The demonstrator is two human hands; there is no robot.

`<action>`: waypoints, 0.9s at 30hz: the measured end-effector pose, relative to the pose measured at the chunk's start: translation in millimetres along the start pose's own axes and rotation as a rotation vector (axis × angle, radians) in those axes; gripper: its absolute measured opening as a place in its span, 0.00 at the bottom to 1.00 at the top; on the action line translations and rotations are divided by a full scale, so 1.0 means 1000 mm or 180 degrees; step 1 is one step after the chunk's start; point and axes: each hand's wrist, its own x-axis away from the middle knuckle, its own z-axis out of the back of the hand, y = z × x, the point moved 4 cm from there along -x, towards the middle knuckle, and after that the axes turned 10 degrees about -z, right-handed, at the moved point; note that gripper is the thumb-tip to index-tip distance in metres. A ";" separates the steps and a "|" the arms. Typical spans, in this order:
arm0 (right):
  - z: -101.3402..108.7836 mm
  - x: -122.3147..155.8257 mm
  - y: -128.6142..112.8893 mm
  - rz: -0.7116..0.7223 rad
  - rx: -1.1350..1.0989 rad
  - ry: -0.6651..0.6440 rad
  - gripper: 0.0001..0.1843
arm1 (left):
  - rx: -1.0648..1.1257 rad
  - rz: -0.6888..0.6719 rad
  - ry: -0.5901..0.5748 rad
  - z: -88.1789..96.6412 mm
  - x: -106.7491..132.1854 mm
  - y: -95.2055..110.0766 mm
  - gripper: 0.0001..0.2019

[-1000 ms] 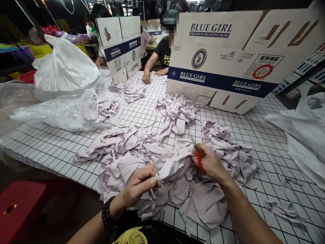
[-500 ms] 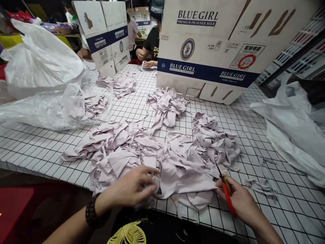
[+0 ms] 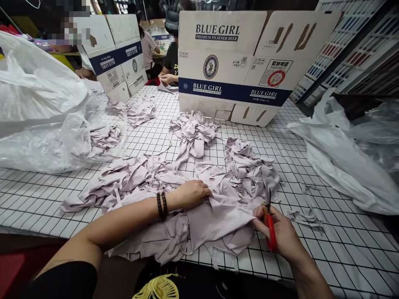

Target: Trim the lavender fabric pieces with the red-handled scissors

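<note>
A heap of pale lilac fabric pieces (image 3: 146, 178) covers the near part of the white grid-patterned table (image 3: 314, 174). My left hand (image 3: 195, 193), with a dark bead bracelet on its wrist, reaches across the heap and its fingers are closed on a lilac fabric piece (image 3: 218, 218). My right hand (image 3: 282, 234) grips red-handled thread snips (image 3: 269, 226), blades pointing up, and pinches the right corner of the same fabric piece.
A Blue Girl cardboard box (image 3: 237, 66) stands behind the heaps, a second box (image 3: 115, 58) at back left. White plastic bags lie at left (image 3: 40, 108) and right (image 3: 343, 162). Other people sit beyond the boxes (image 3: 170, 62). Small fabric scraps (image 3: 304, 216) lie right of my hand.
My left hand has moved forward and right over the heap to a new fabric piece. My right hand with the snips came back from the table's near edge toward the fabric.
</note>
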 end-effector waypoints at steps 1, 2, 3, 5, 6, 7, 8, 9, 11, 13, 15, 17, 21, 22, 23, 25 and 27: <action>0.000 -0.002 -0.003 0.0034 -0.0079 0.0040 0.16 | 0.0013 -0.0001 -0.0015 0.003 0.002 0.000 0.09; 0.000 -0.004 -0.007 0.0058 -0.0160 0.0074 0.17 | 0.0016 0.0047 -0.0026 0.008 0.003 -0.001 0.07; 0.001 -0.006 -0.012 0.0084 -0.0261 0.0124 0.17 | 0.0014 0.0143 -0.0038 0.014 0.006 -0.001 0.08; 0.008 -0.011 -0.028 0.0201 -0.0482 0.0241 0.18 | 0.0023 0.0411 -0.0059 0.030 0.011 0.001 0.10; 0.013 -0.014 -0.040 0.0315 -0.0564 0.0294 0.17 | 0.0023 0.0532 -0.0064 0.041 0.014 0.005 0.11; 0.020 -0.017 -0.055 0.0476 -0.0636 0.0349 0.16 | 0.0004 0.0623 -0.0051 0.053 0.016 0.013 0.12; 0.027 -0.021 -0.074 0.0683 -0.0658 0.0396 0.14 | -0.0030 0.0691 -0.0020 0.066 0.018 0.023 0.12; 0.034 -0.026 -0.097 0.0917 -0.0648 0.0436 0.13 | -0.0070 0.0723 0.0027 0.081 0.019 0.036 0.13; 0.043 -0.037 -0.149 0.1518 -0.0682 0.0514 0.12 | -0.0067 0.0731 0.0089 0.110 0.018 0.067 0.14; 0.039 -0.051 -0.204 0.2081 -0.0819 0.0526 0.13 | 0.0235 0.0572 0.0071 0.132 0.012 0.100 0.15; 0.011 -0.067 -0.251 0.2239 -0.0901 -0.0099 0.10 | 0.0997 0.0410 0.0142 0.142 0.003 0.124 0.15; -0.031 -0.079 -0.282 0.2130 -0.0588 -0.0839 0.09 | 0.2074 0.0459 0.0463 0.138 -0.004 0.129 0.14; -0.095 -0.090 -0.272 0.1438 0.0491 -0.1658 0.08 | 0.3713 0.1096 0.1705 0.099 0.004 0.091 0.18; -0.099 -0.089 -0.260 0.1402 0.0549 -0.1671 0.07 | 0.3943 0.1304 0.1985 0.087 0.012 0.079 0.18; -0.099 -0.088 -0.245 0.1289 0.0476 -0.1695 0.08 | 0.4148 0.1501 0.2219 0.075 0.020 0.068 0.19; -0.091 -0.083 -0.208 0.0952 0.0156 -0.1751 0.10 | 0.4473 0.1852 0.2569 0.053 0.036 0.054 0.20; -0.082 -0.074 -0.171 0.0615 -0.0121 -0.1580 0.13 | 0.4682 0.2071 0.2746 0.038 0.047 0.048 0.20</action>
